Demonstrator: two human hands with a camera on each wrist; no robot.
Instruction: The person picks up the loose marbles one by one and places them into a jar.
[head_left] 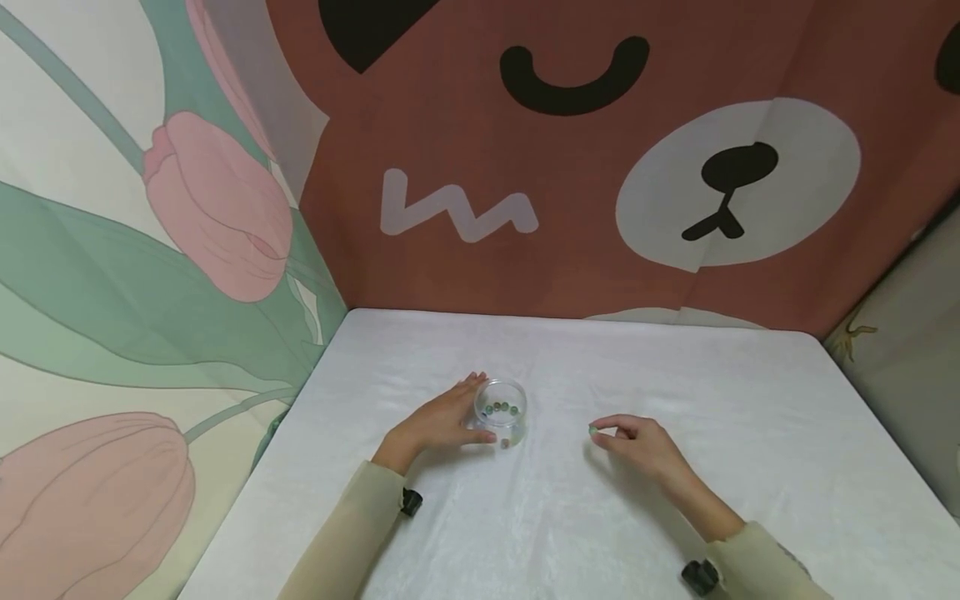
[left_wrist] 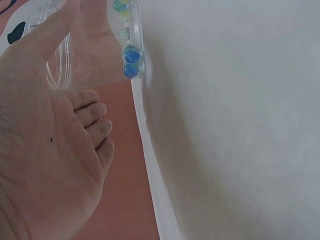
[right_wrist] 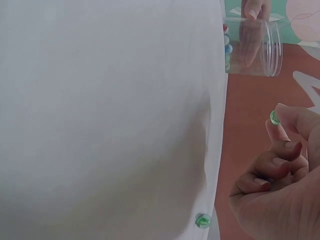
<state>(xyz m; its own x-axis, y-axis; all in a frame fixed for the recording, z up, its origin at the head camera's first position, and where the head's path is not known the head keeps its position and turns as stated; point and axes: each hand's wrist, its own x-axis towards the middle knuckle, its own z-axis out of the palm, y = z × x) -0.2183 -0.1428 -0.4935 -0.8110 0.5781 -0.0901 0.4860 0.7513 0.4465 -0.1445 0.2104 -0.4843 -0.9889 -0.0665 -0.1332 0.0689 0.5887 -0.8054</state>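
Observation:
A clear screw-neck jar (head_left: 525, 415) without a lid stands upright on the table, several glass marbles (right_wrist: 228, 49) at its bottom. My left hand (head_left: 438, 418) holds it from the left, thumb at the near side and fingers at the far side. Blue marbles (left_wrist: 131, 61) show low in the jar in the left wrist view. To the right of the jar, above the cloth, my right hand (head_left: 641, 446) pinches a green marble (right_wrist: 274, 118) between thumb and index finger. Its other fingers are curled. Another green marble (right_wrist: 203, 220) lies on the cloth near that hand.
A white cloth covers the table (head_left: 540, 525). Behind it hangs a brown curtain (head_left: 570, 275) with a bear print; a tulip-print curtain (head_left: 225, 350) borders the left side. Dark wrist cameras (head_left: 700, 577) sit at both sleeves.

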